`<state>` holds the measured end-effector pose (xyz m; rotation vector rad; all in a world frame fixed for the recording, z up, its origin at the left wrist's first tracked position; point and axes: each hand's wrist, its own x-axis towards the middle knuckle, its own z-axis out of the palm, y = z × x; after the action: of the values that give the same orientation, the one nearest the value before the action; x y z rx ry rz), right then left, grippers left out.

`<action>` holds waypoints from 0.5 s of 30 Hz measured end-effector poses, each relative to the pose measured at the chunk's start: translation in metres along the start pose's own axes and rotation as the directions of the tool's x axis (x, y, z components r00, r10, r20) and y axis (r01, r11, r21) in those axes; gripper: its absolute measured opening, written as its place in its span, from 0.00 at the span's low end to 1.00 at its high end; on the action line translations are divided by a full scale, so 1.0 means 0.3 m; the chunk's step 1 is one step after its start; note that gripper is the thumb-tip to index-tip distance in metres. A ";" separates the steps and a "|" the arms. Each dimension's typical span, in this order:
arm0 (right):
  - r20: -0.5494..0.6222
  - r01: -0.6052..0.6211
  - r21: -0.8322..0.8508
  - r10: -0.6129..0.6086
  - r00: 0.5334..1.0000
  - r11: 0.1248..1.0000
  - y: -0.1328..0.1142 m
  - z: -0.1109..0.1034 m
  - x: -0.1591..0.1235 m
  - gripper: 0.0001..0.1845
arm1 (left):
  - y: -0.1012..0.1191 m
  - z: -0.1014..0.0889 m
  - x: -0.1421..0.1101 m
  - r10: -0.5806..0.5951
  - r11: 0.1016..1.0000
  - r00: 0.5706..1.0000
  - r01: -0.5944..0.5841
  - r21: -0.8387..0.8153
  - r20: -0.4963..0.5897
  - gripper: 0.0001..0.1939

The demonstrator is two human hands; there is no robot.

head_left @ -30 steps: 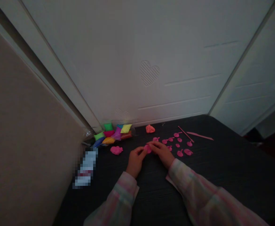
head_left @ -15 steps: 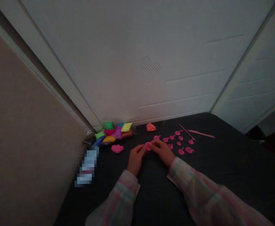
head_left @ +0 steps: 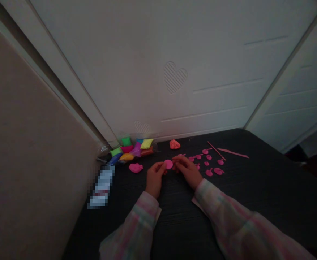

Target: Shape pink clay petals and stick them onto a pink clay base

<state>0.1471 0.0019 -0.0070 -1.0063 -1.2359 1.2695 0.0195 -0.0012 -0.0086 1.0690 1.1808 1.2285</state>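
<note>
My left hand (head_left: 155,177) pinches a flat, round disc of pink modelling clay (head_left: 168,164) between thumb and fingers, above the dark table. Just right of the disc, my right hand (head_left: 187,170) has its fingers bent and apart, holding nothing that I can see. Beyond and beside it lie several small pink clay pieces shaped like petals (head_left: 209,172), some with a thin tail. To the left of my left hand rests a larger pink clay lump (head_left: 136,168). An orange-pink lump (head_left: 175,144) sits farther back, near the white panel.
Clear bags with several bright clay packets (head_left: 127,156) lie at the back left. A pink stick (head_left: 217,151) and a pink flat knife-like tool (head_left: 233,153) lie at the right. A blurred-out pale item (head_left: 102,187) is at the table's left edge. A white panel (head_left: 136,72) stands behind.
My right fingers have come off the pink clay disc and moved slightly right. The disc now shows its round face, held in my left hand alone. The view has shifted slightly.
</note>
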 end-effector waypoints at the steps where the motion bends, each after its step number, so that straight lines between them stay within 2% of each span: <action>1: 0.021 0.022 -0.028 -0.022 1.000 0.999 0.004 -0.001 -0.002 0.10 | -0.002 0.000 0.000 -0.007 0.999 1.000 0.007 -0.035 0.004 0.13; 4: 0.063 0.064 -0.141 -0.055 0.996 0.988 0.012 -0.001 -0.008 0.10 | -0.002 0.000 -0.002 -0.004 0.994 1.000 0.007 -0.106 0.029 0.15; 7: 0.077 0.076 -0.185 -0.062 0.995 0.980 0.013 0.002 -0.012 0.09 | 0.004 -0.001 -0.005 0.019 0.993 0.999 -0.014 -0.117 0.037 0.17; 11: 0.082 0.062 -0.165 -0.049 0.995 0.984 0.012 0.005 -0.010 0.08 | 0.005 -0.003 -0.004 0.014 0.992 0.999 -0.009 -0.124 0.039 0.11; 15: 0.048 0.052 -0.163 -0.045 0.998 0.985 0.013 0.002 -0.007 0.10 | -0.004 -0.005 -0.001 0.040 0.974 0.997 -0.023 -0.224 0.072 0.05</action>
<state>0.1462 0.0001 -0.0109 -1.0637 -1.4096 1.1720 0.0181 -0.0016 -0.0100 0.9607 0.9458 1.2998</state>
